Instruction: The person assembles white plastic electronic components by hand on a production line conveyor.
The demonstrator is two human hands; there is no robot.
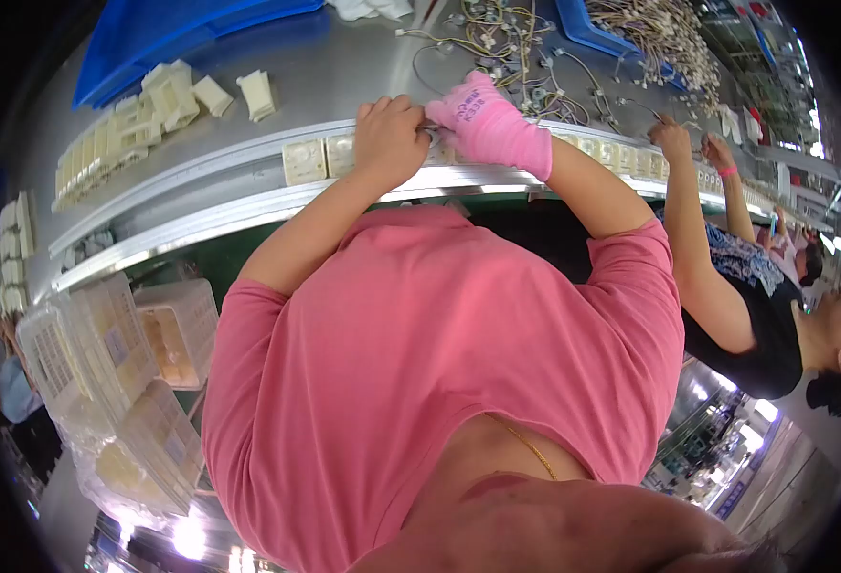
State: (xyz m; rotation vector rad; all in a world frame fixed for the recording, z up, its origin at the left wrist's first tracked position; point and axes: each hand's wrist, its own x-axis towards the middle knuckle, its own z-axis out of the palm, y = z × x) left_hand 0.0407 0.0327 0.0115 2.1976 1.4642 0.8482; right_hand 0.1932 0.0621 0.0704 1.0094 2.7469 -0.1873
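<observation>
My left hand [392,140], bare, is closed with its fingers curled over the metal rail [248,196] along the bench edge. Beside it, almost touching, my right hand [487,124] wears a pink glove and is closed too. A small dark bit shows between the two hands, but what the fingers hold is hidden. Cream plastic housings [306,162] sit in a row in the rail, running under both hands and on to the right. Just beyond the glove lie tangled wire harnesses [544,72] with small connectors.
Loose cream housings [167,100] stand at the left of the bench near a blue tray [220,29]. At the far right, a blue bin [597,33] holds many wires. A co-worker [716,277] works close on my right. Stacked white baskets [105,334] are at my left.
</observation>
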